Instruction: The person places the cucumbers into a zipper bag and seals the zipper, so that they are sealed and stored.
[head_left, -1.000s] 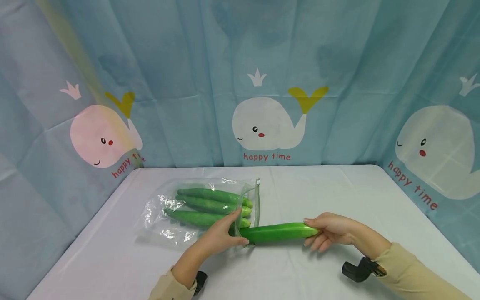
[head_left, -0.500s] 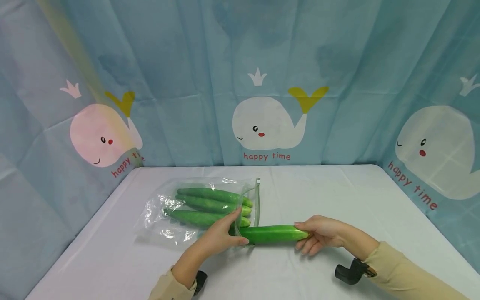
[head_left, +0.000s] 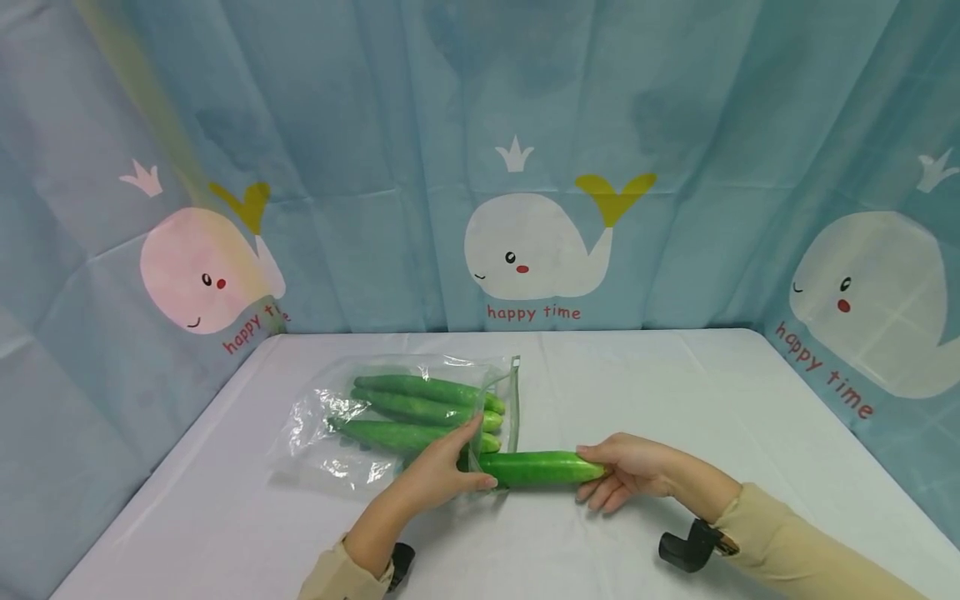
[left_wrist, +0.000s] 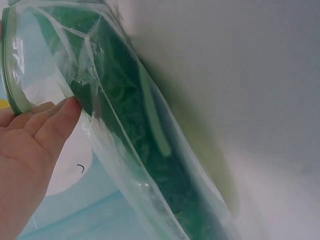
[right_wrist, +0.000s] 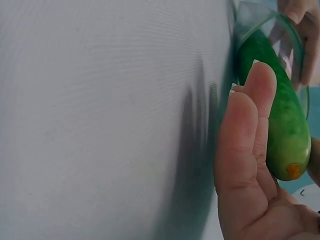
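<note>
A clear zip bag [head_left: 311,454] lies on its side with its mouth to the right. Three cucumbers [head_left: 386,435] rest inside it. Another cucumber [head_left: 532,468] is partly in the mouth at the near side, its paler end sticking out. My right hand [head_left: 630,468] holds that end between thumb and fingers; the right wrist view shows the fingers [right_wrist: 237,135] along the cucumber's side. At the bag's mouth, my left hand [head_left: 438,473] grips the near edge, thumb toward me. The left wrist view shows the cucumber's dark length [left_wrist: 125,95] through the plastic.
A white cloth-covered table [head_left: 637,383] bears the bag. Behind and beside it hangs a blue curtain [head_left: 390,250] printed with whales. Black wrist cameras [head_left: 688,546] sit by both sleeves.
My right hand has moved left with the cucumber, so less of it sticks out of the bag. The left hand and the bag have stayed in place.
</note>
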